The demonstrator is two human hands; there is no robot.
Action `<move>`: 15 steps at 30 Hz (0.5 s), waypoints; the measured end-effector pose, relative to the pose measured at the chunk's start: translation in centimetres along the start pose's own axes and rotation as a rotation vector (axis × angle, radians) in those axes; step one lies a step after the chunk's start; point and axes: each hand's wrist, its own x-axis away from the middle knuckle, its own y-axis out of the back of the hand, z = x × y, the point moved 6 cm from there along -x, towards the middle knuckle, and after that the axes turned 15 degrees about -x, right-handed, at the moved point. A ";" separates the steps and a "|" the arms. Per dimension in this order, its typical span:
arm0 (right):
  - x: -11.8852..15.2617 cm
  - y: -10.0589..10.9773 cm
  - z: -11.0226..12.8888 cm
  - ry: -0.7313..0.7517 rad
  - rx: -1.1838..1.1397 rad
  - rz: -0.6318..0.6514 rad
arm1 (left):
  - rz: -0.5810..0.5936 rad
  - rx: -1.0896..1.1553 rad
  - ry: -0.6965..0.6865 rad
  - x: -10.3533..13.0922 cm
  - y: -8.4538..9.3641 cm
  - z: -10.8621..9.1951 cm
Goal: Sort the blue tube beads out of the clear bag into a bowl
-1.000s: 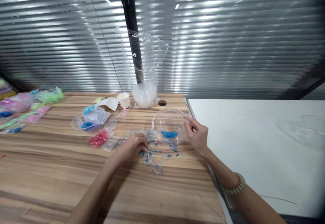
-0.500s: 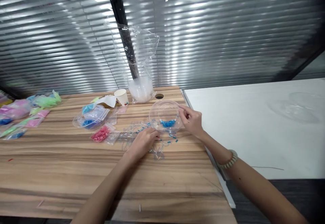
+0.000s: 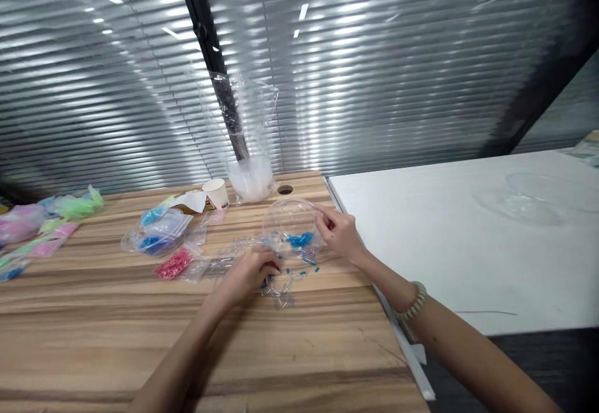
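Note:
A clear plastic bowl (image 3: 285,216) with blue tube beads (image 3: 299,239) in it sits tilted on the wooden table (image 3: 290,344). My right hand (image 3: 339,233) grips the bowl's right rim with its fingertips. My left hand (image 3: 248,272) lies on the table just left of the bowl, fingers curled over loose blue and clear beads (image 3: 281,288) scattered there. Whether it pinches a bead is too small to tell.
Small zip bags of beads lie left: red (image 3: 173,264), blue (image 3: 152,238), pink and green (image 3: 70,204). A paper cup (image 3: 216,193) and a plastic bag holding stacked clear bowls (image 3: 250,176) stand at the back. A white table (image 3: 468,244) adjoins on the right.
My left hand reached toward the bowl, then drew back over the loose beads. My right hand stays on the bowl's rim. The camera view shifted right and tilted.

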 end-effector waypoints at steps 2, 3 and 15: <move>0.0 -0.1 -0.1 0.006 0.000 0.007 | 0.006 -0.007 0.018 0.0 0.0 0.1; 0.0 -0.1 -0.2 0.008 0.001 0.008 | 0.009 -0.015 0.033 0.0 0.0 0.1; -0.1 0.0 -0.1 0.010 0.049 -0.042 | 0.079 -0.088 0.080 0.1 -0.4 -0.4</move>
